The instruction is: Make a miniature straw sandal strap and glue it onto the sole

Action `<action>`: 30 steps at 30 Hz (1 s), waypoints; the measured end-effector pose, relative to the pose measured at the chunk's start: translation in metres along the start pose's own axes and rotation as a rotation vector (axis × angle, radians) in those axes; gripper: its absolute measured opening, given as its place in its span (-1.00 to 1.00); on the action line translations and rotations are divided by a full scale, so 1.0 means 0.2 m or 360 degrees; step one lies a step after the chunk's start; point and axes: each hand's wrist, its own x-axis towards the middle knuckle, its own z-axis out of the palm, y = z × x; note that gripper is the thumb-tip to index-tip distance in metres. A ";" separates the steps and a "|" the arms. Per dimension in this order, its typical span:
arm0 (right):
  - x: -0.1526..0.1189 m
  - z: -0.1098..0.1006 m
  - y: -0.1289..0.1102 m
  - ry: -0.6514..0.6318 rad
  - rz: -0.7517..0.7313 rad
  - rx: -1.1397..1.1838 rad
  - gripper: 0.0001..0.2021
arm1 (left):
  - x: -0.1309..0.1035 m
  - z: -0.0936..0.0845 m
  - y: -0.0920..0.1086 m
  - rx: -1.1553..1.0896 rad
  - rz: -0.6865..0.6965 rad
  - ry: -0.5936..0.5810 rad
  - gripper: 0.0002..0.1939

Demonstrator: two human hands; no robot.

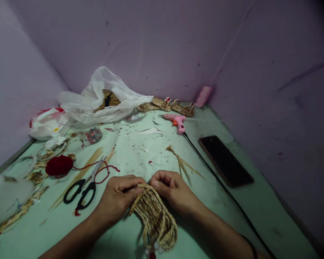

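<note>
A small woven straw slipper (153, 216) with braided edging is held above the near part of the table. White and red beads show at its lower end. My left hand (121, 194) grips the slipper's upper left end, thumb on top and fingers curled behind. Close by the upper right edge is my right hand (172, 190), its thumb and forefinger pinched together. Whatever that pinch holds is too small or hidden to make out. Black-handled scissors (86, 190) lie left of my left hand, beside a ball of red yarn (59, 166) with a loose strand.
A pink glue gun (176, 121) lies at the back, its black cord (218, 183) running down the right side past a phone (225, 160). More straw slippers (164, 104) and a white plastic bag (108, 84) sit along the wall. Beads (93, 135) and straw strips (182, 162) lie about.
</note>
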 end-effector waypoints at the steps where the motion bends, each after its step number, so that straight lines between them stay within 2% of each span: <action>1: 0.00 0.00 0.00 -0.0008 -0.0003 0.0008 -0.67 | 0.00 0.00 0.00 0.0021 0.0027 -0.0002 -0.78; 5: 0.00 0.00 0.01 -0.0051 -0.0001 0.0070 -0.64 | 0.00 0.01 0.00 0.0042 0.0096 -0.0002 -0.78; 10: -0.01 0.00 -0.02 -0.0020 0.0020 0.0222 -0.62 | -0.01 0.01 0.01 -0.0004 0.0121 0.0089 -0.80; 13: -0.01 0.01 -0.03 0.0017 -0.0013 0.0276 -0.64 | -0.02 0.01 0.02 -0.0031 0.0022 0.0142 -0.82; 20: 0.00 0.00 0.00 0.0162 -0.0074 -0.0065 -0.76 | -0.02 0.04 0.03 -0.0151 -0.0215 0.0257 -0.81; 23: 0.01 0.00 0.01 0.0149 -0.0101 -0.0081 -0.77 | -0.02 0.04 0.03 -0.0160 -0.0221 0.0297 -0.81; 28: 0.02 0.00 0.02 0.0058 -0.0008 0.0025 -0.79 | -0.01 0.03 0.01 -0.0216 -0.0225 0.0237 -0.81; 30: 0.01 -0.01 0.01 0.0128 -0.0102 -0.0025 -0.81 | -0.01 0.03 0.01 -0.0308 -0.0297 0.0303 -0.80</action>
